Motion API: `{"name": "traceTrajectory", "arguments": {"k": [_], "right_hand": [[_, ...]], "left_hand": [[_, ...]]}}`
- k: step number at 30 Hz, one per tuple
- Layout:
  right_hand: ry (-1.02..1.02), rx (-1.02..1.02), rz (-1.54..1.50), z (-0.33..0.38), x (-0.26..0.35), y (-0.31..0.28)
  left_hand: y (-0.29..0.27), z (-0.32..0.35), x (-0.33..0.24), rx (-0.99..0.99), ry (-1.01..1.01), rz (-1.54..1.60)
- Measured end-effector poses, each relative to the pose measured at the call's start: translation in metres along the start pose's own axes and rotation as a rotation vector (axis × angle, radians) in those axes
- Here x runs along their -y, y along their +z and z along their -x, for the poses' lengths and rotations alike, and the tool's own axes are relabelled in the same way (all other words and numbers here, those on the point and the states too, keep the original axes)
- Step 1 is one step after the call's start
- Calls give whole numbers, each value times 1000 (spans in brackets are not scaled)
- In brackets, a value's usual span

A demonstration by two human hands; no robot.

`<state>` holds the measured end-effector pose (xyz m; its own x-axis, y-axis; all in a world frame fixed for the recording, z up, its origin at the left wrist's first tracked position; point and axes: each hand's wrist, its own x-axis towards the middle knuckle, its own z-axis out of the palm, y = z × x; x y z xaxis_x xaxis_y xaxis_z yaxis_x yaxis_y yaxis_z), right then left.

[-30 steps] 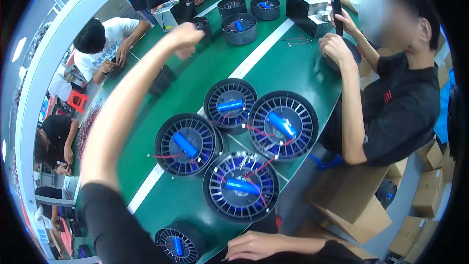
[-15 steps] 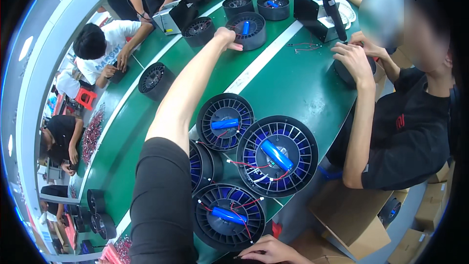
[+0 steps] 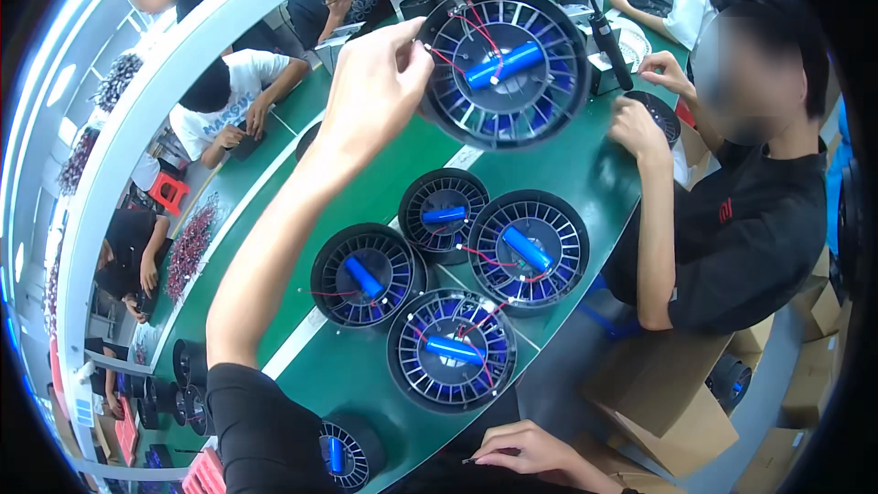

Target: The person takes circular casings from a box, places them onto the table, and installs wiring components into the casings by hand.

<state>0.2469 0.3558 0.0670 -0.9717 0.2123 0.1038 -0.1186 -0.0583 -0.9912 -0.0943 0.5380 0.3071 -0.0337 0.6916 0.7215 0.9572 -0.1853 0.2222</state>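
My left hand [image 3: 380, 82] grips the rim of a round black fan housing [image 3: 556, 82], raised above the green table and tilted so its inside faces me. A blue cylindrical battery [image 3: 505, 65] lies across its hub, with red wires running to small white connectors. Below it on the table stand several similar housings, among them a left one [image 3: 334, 261], a right one [image 3: 574, 229] and a near one [image 3: 399, 361], each with a blue battery inside. Low in view, my right hand [image 3: 526, 450] is closed in a pinch on a small dark piece too tiny to name.
A co-worker in black [image 3: 732, 220] sits at the right, hands at another housing [image 3: 660, 114]. Open cardboard boxes [image 3: 658, 402] stand below the table's right edge. Another housing [image 3: 361, 444] sits by my left sleeve. More people work across the green table [image 3: 265, 265].
My left hand has taken hold of the far housing with a battery and lifted it up toward me. My right hand stays low, still pinched. The view has shifted somewhat.
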Motion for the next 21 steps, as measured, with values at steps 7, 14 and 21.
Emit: {"name": "traceTrajectory", "arguments": {"k": [7, 14, 21], "right_hand": [[-62, -12, 76, 8, 8, 27], [-71, -34, 150, 19, 10, 52], [-56, -26, 191, 23, 8, 70]], "left_hand": [[-64, 60, -87, -18, 69, 96], [-94, 95, -126, 25, 65, 177], [-110, 115, -137, 1, 113, 188]]}}
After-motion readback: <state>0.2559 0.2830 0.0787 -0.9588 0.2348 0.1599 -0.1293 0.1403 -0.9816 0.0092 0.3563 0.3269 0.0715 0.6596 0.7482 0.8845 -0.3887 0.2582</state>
